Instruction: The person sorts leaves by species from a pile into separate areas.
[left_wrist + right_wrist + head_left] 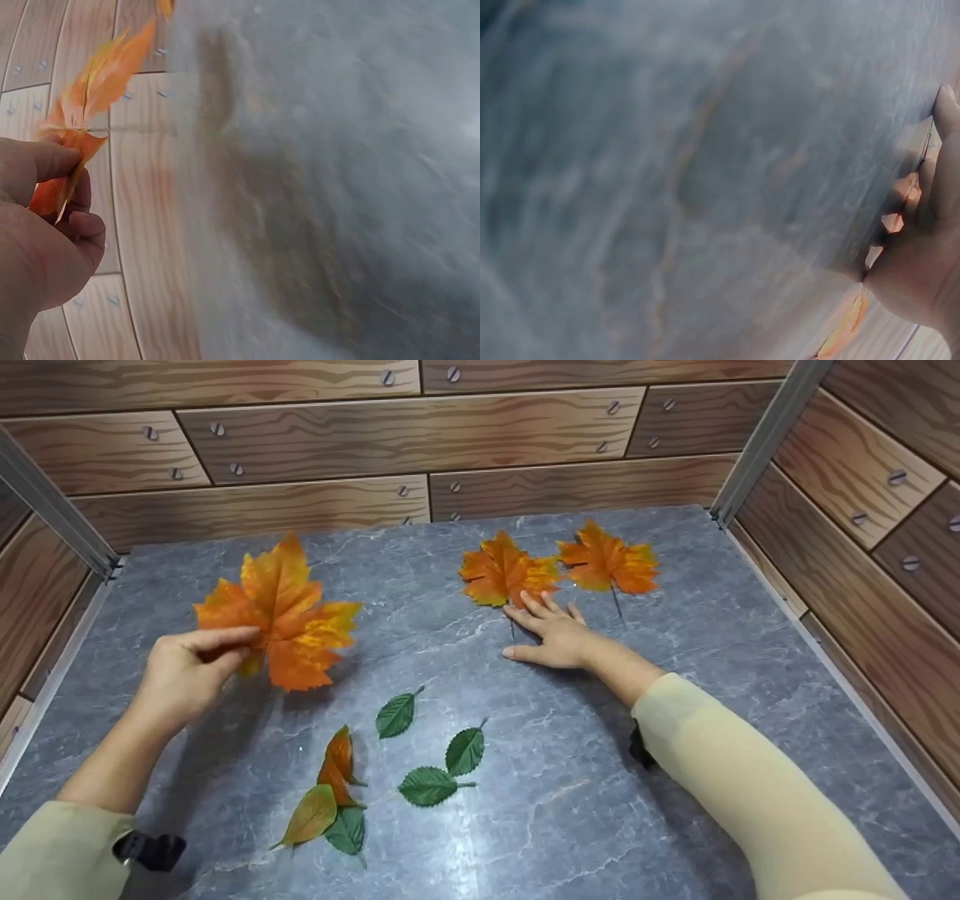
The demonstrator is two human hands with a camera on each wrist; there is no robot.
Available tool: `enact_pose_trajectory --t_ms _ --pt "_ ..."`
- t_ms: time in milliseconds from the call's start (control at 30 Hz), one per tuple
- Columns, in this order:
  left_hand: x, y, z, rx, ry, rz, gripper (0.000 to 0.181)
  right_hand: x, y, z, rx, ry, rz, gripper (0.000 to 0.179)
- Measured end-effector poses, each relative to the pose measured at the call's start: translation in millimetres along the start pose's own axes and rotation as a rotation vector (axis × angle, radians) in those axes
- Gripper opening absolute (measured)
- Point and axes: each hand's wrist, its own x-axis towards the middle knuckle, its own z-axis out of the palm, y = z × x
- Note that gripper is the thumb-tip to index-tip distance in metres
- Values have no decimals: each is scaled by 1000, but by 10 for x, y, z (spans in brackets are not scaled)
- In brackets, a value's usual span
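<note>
My left hand (187,671) pinches an orange and yellow artificial maple leaf (281,615) between thumb and fingers, holding it above the table at the left. In the left wrist view the same maple leaf (109,79) shows nearly edge-on, with the thumb across its lower part. My right hand (553,631) lies with fingers spread at the lower edge of a second maple leaf (502,570), its fingertips overlapping the leaf and stem. Just right of that, a third maple leaf (607,556) lies with its dark stem toward me. The right wrist view shows the spread hand (922,247) at its edge.
Three green leaves, one of them a toothed leaf (396,714), lie mid-table. Nearer me is a small cluster: an orange-brown leaf (339,765), an olive leaf (309,814) and a green leaf (347,831). Wood-patterned walls (412,435) border the grey marbled table (600,825).
</note>
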Motion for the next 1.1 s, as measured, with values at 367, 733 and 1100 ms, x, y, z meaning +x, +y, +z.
enact_pose_trajectory --t_ms 367,733,1100 --pt "377 285 226 -36 -49 20 35 -14 10 -6 -8 2 9 88" --pt "732 472 591 -180 -209 -31 42 27 -7 6 -9 16 -2 89" --pt "1016 537 1035 -258 -318 -31 46 16 6 6 -19 14 3 90"
